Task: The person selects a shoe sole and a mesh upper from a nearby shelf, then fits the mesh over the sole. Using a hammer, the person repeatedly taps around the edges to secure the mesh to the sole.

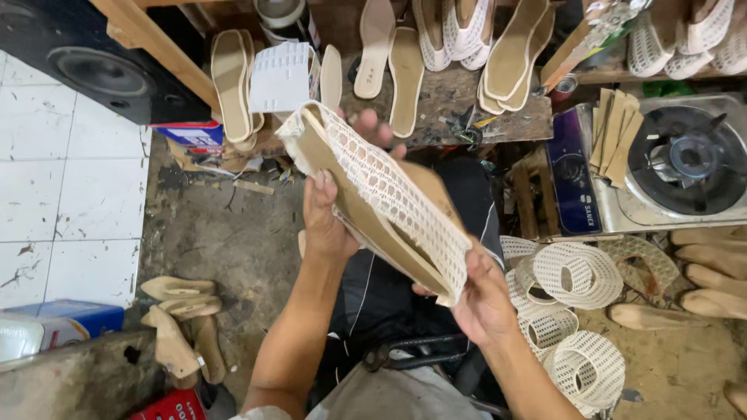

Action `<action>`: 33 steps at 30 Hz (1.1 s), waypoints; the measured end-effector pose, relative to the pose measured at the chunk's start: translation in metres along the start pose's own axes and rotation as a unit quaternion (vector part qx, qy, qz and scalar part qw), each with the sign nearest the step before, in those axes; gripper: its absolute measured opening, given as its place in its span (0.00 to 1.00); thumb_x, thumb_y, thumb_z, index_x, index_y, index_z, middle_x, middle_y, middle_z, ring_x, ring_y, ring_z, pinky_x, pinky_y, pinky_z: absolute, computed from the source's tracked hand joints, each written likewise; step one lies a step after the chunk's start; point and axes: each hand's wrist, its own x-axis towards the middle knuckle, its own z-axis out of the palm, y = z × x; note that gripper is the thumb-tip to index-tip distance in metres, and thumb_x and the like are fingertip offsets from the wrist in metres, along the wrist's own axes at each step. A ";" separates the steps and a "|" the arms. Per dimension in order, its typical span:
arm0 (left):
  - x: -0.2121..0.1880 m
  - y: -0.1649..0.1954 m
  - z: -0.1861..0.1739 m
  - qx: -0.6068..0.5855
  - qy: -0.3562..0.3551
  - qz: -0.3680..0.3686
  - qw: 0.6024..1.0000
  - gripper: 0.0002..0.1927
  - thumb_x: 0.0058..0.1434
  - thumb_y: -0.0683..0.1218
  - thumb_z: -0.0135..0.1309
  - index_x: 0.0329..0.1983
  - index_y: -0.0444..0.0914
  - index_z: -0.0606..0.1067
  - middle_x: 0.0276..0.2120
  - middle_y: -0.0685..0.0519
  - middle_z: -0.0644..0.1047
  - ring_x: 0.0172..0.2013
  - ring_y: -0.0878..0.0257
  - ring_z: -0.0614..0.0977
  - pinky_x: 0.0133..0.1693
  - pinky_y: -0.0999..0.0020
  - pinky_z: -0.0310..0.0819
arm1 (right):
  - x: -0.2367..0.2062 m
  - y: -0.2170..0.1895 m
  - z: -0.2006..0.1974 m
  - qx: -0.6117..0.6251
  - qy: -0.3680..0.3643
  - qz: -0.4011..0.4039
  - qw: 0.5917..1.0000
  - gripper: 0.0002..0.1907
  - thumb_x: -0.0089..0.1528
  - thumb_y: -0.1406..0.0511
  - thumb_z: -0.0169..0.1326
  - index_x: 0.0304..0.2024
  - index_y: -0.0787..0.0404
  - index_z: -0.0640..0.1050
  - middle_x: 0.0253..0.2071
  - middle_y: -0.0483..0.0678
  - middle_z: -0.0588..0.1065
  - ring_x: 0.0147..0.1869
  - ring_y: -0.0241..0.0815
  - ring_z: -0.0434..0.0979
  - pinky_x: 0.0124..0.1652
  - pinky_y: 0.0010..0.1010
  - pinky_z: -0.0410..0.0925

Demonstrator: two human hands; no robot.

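I hold a shoe upper of white openwork mesh (389,194) stretched over a tan shoe last, with a beige insole on its underside (350,204), tilted toe away from me. My left hand (325,222) grips its left side near the front. At the heel end, my right hand (484,299) clasps it from below. Both hands are shut on the same piece, above my lap.
Beige insoles (230,82) and meshed shoes (465,31) lie on the stained wooden bench (447,97) ahead. A gas stove (685,159) stands right, loose mesh uppers (580,276) below it, wooden lasts (180,311) on the floor left, a black speaker (85,62) top left.
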 end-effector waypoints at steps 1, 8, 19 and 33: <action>0.005 0.001 -0.002 0.024 0.022 -0.011 0.999 0.36 0.65 0.52 0.59 0.71 0.34 0.59 0.62 0.45 0.74 0.60 0.53 0.78 0.64 0.55 0.74 | 0.000 0.003 -0.002 0.014 0.012 0.069 0.997 0.23 0.65 0.57 0.49 0.58 0.63 0.70 0.51 0.54 0.80 0.48 0.49 0.82 0.41 0.46 0.76; 0.023 -0.040 -0.018 0.326 0.023 -0.099 0.940 0.22 0.67 0.41 0.62 0.60 0.24 0.73 0.49 0.42 0.79 0.47 0.61 0.80 0.50 0.65 0.77 | -0.034 0.040 -0.019 -0.731 -0.245 -0.028 0.636 0.19 0.56 0.60 0.63 0.44 0.66 0.76 0.41 0.57 0.76 0.47 0.56 0.78 0.45 0.44 0.71; 0.038 -0.116 0.007 0.578 -0.172 -0.075 0.794 0.29 0.62 0.44 0.61 0.66 0.33 0.70 0.56 0.36 0.78 0.57 0.44 0.82 0.58 0.60 0.74 | -0.041 0.016 -0.021 -0.642 -0.164 -0.091 0.743 0.13 0.63 0.63 0.59 0.43 0.66 0.76 0.42 0.52 0.76 0.47 0.52 0.77 0.44 0.39 0.72; 0.029 -0.134 0.032 0.649 -0.187 -0.024 0.737 0.27 0.65 0.42 0.59 0.66 0.34 0.69 0.54 0.37 0.79 0.55 0.42 0.81 0.57 0.55 0.74 | 0.054 -0.108 -0.011 -0.603 0.178 -0.370 0.684 0.19 0.57 0.73 0.68 0.46 0.66 0.72 0.36 0.46 0.76 0.37 0.36 0.71 0.39 0.27 0.67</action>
